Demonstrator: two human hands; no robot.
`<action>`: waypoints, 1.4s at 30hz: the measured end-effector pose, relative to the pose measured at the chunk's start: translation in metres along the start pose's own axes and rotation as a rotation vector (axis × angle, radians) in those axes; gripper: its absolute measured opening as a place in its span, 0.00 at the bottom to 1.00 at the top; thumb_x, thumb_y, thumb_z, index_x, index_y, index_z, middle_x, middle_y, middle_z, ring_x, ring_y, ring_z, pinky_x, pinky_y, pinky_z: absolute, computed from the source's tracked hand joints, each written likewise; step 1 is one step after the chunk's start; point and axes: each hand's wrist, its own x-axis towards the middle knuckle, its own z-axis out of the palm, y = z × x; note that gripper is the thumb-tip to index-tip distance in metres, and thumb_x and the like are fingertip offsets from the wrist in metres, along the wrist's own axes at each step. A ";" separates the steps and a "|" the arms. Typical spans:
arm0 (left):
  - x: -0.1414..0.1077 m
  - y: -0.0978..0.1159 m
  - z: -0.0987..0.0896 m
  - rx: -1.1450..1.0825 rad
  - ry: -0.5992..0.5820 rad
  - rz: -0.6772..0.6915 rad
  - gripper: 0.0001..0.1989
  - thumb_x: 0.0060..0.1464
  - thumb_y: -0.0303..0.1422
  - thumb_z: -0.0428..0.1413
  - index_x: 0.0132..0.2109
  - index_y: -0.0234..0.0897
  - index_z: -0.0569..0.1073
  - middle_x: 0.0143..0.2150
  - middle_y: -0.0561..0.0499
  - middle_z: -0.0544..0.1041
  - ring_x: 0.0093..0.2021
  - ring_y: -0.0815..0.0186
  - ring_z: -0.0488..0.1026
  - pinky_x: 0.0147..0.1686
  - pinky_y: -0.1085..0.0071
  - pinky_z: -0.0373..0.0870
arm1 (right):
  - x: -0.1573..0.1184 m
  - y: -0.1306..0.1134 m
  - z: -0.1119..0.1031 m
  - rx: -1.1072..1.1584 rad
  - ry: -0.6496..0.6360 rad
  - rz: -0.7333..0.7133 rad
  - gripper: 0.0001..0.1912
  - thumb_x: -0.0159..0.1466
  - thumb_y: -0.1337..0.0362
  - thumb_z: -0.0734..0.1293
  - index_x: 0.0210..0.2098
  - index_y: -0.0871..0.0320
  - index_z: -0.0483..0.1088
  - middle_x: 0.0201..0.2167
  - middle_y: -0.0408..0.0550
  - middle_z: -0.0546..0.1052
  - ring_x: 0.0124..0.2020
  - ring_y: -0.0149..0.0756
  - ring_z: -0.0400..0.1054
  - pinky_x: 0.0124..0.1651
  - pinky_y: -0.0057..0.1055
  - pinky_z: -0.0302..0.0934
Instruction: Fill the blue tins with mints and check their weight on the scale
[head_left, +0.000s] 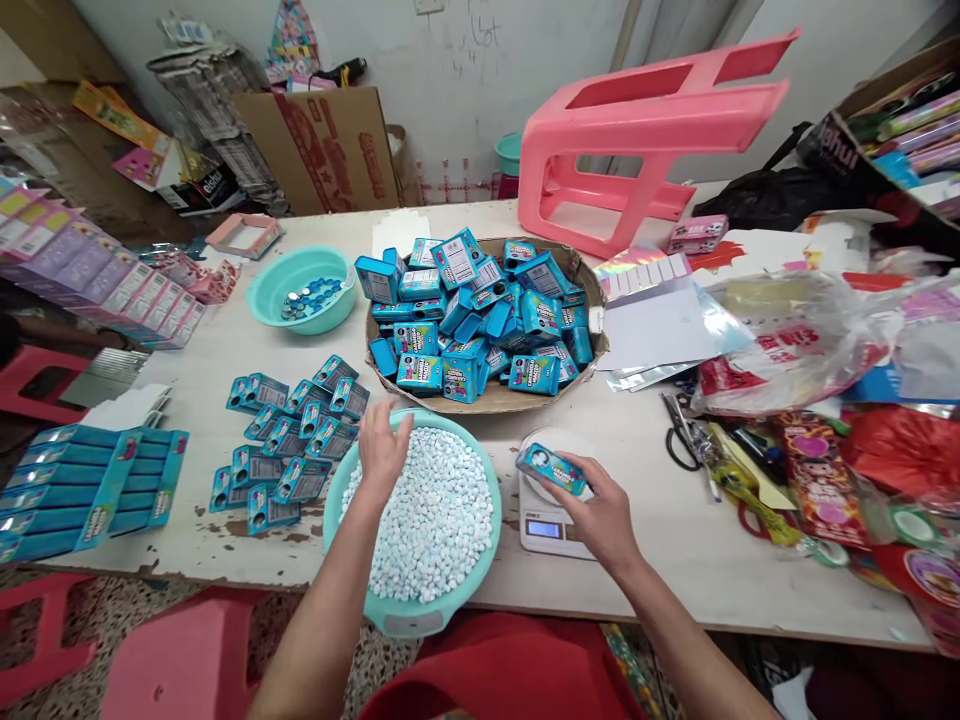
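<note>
In the head view, my right hand (pixel 606 508) grips a small blue candy box (pixel 553 468), with its top tilted towards me. The box is over the round pan of a white kitchen scale (pixel 556 535), partly covering it; I cannot tell whether it touches. My left hand (pixel 384 452) hovers at the upper left rim of a turquoise basin (pixel 486 560) full of small pale candies (pixel 431 510). Its thumb and fingers are apart, with nothing visible between them. Left of the basin lie several blue candy boxes (pixel 304 478), with round dark holes at one end.
A cardboard tray (pixel 480 402) heaped with blue boxes stands behind the basin. A smaller turquoise bowl (pixel 262 290) holds round blue caps. Display cartons (pixel 112 500) sit at left. Scissors (pixel 682 440) and plastic bags (pixel 780 345) lie right. A pink stool (pixel 536 170) rests on its side behind.
</note>
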 end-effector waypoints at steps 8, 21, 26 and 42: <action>0.113 0.022 0.059 0.642 -0.525 0.313 0.40 0.47 0.23 0.55 0.66 0.42 0.51 0.63 0.36 0.56 0.62 0.43 0.50 0.55 0.42 0.47 | 0.002 0.076 0.005 -0.143 0.094 0.068 0.26 0.57 0.47 0.66 0.49 0.58 0.67 0.45 0.54 0.72 0.46 0.45 0.67 0.48 0.43 0.63; 0.057 0.046 -0.035 -0.575 -0.720 0.248 0.46 0.43 0.41 0.60 0.66 0.44 0.47 0.62 0.43 0.57 0.59 0.50 0.58 0.54 0.57 0.60 | 0.001 -0.024 -0.004 -0.056 0.261 -0.226 0.24 0.60 0.63 0.67 0.56 0.52 0.61 0.53 0.54 0.66 0.56 0.45 0.60 0.57 0.50 0.59; -0.023 0.059 -0.040 -0.954 -0.756 0.033 0.45 0.40 0.43 0.63 0.64 0.43 0.55 0.62 0.45 0.60 0.60 0.49 0.59 0.56 0.59 0.59 | 0.008 -0.060 0.031 0.221 -0.035 -0.184 0.27 0.63 0.58 0.65 0.59 0.50 0.55 0.56 0.53 0.63 0.55 0.43 0.61 0.50 0.42 0.67; -0.083 0.040 -0.043 -0.997 -0.789 -0.284 0.19 0.54 0.42 0.54 0.48 0.37 0.74 0.44 0.43 0.75 0.44 0.56 0.71 0.38 0.66 0.69 | -0.012 -0.076 0.048 -0.292 -0.395 -0.351 0.27 0.47 0.51 0.75 0.44 0.55 0.71 0.37 0.53 0.72 0.40 0.47 0.64 0.41 0.42 0.63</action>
